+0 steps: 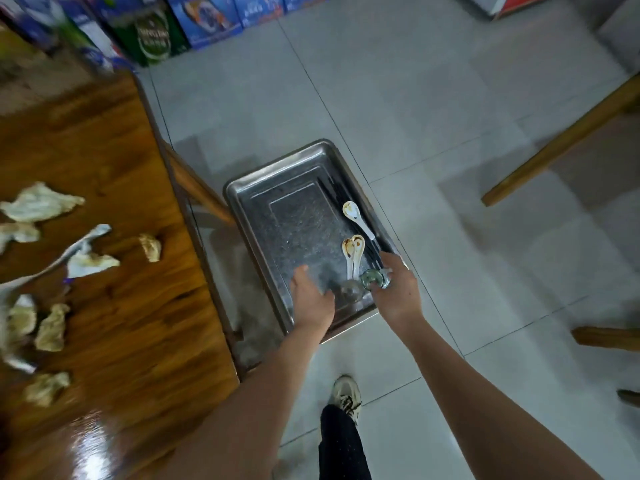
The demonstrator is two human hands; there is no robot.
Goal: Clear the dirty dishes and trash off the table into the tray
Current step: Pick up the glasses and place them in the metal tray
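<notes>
A steel tray [252, 188] sits low beside the wooden table [114, 174]. Inside it lie three stained white spoons [353, 251] and dark chopsticks [337, 195] along the right wall. A second clear glass [350, 291] stands in the near right corner. My right hand [394, 289] grips a small clear glass [374, 279] over that corner. My left hand [311, 296] hovers over the tray's near end, fingers relaxed and holding nothing. Crumpled, soiled napkins [41, 202] lie scattered on the table at the left.
A wooden bench [197, 188] runs between table and tray. Another wooden bench [561, 140] stands at the right on the tiled floor. Drink cartons [156, 32] are stacked along the far wall. My shoe [346, 396] is just below the tray.
</notes>
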